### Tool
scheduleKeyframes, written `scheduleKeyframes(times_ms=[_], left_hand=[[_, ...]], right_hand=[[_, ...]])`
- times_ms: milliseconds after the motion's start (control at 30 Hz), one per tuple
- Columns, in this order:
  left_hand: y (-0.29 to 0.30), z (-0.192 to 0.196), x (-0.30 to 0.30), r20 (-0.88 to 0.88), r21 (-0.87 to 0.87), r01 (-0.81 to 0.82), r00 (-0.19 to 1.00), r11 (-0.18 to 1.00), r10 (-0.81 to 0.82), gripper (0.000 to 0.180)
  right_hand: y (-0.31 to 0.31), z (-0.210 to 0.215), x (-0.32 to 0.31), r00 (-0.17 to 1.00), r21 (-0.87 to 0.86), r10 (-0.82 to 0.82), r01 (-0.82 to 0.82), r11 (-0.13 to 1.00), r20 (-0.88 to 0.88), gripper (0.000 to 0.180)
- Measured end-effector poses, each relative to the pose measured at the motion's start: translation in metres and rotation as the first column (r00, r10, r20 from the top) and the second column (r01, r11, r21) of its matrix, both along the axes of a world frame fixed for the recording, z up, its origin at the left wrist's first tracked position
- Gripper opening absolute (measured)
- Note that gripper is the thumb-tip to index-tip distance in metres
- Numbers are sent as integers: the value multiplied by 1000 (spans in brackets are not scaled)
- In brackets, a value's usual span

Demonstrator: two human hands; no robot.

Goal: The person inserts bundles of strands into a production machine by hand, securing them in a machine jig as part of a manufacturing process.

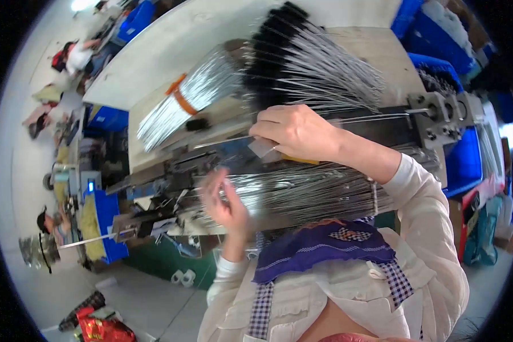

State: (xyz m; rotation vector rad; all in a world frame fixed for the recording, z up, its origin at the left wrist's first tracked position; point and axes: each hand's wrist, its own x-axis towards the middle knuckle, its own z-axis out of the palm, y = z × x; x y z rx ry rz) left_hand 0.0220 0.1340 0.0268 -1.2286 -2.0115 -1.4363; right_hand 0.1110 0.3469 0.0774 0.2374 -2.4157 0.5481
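My right hand (295, 132) reaches across a long metal machine (390, 126), with its fingers curled together and pointing down. What they hold is hidden; a small clear plastic piece (262, 149) shows just under the fingertips. Lower and to the left, my left hand (227, 202) is smeared by motion, its thumb and fingers apart, over the left end of a thick layer of loose thin metal wires (313, 191). Nothing shows between its fingers. Behind my right hand lies a fanned pile of black-bristled wire brushes (276, 60), their bare wire stems to the right.
A wire bundle (183, 101) wrapped in an orange band lies on the bench beyond the machine. A round-holed metal block (442, 118) stands at the machine's right end. Blue bins (463, 162) stand at the right. Other people (77, 57) sit far left.
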Motion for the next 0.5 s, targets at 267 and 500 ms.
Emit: scheduleKeyframes(times_ms=[267, 500], left_hand=[[-39, 39, -41, 26, 836, -443, -560, 325, -828, 46], [-16, 55, -23, 155, 872, -301, -578, 386, -801, 37]], right_hand=[[-23, -21, -51, 972, -225, 91, -42, 974, 214, 20], [-19, -30, -54, 958, -222, 102, -42, 974, 266, 17]])
